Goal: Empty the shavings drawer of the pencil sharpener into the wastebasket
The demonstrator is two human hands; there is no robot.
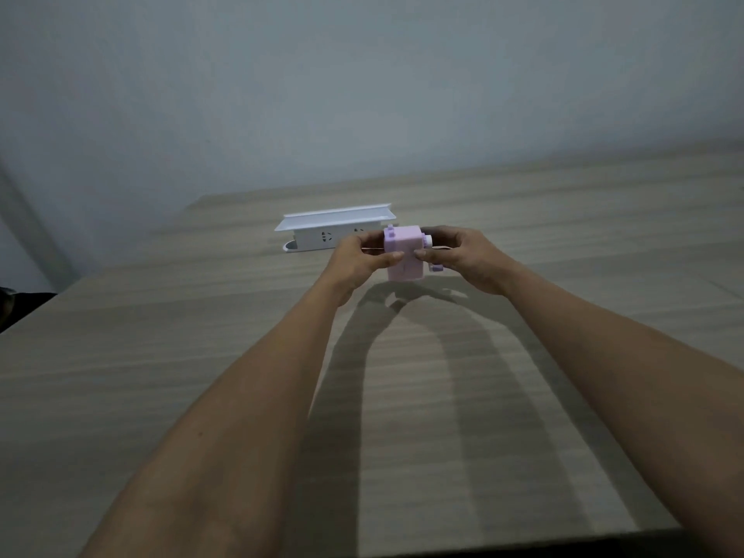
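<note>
A small pink box-shaped pencil sharpener (404,252) is held just above the wooden table (201,356), near its middle. My left hand (356,257) grips its left side, thumb on the front face. My right hand (463,257) grips the right side, where a white knob and a pink crank stick out. The shavings drawer cannot be told apart from the body. No wastebasket is in view.
A white power strip in a white holder (334,229) lies on the table just behind the sharpener. A grey wall rises beyond the far edge. A dark object (16,304) shows past the table's left edge.
</note>
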